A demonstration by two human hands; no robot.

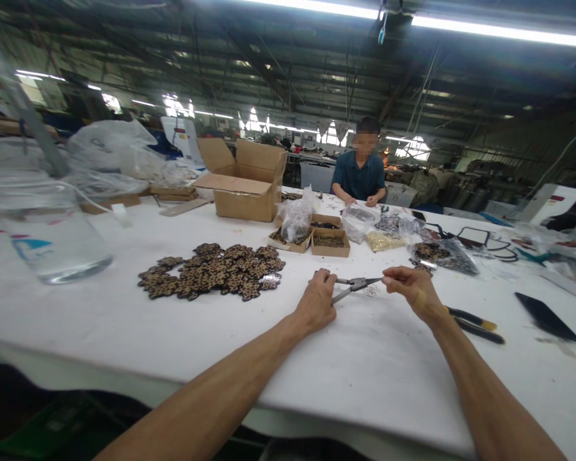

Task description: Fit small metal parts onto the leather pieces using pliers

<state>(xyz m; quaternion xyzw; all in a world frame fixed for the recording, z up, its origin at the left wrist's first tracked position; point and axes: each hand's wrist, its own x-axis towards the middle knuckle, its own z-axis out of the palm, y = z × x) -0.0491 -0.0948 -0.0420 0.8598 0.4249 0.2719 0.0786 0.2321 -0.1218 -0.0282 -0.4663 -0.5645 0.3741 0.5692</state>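
Note:
My left hand is closed around the handles of a pair of pliers, whose narrow jaws point right. Close to the jaw tips, the fingers of my right hand are pinched together; anything between them is too small to make out. Small light rings or bits lie on the white table just below the pliers. To the left of my left hand spreads a heap of leopard-print patches with dark edges. Another pair of pliers with dark and yellow handles lies beside my right wrist.
A water jar stands at the left, an open cardboard box further back. Small boxes of metal parts and plastic bags lie ahead. A phone rests at the right. A person sits across the table.

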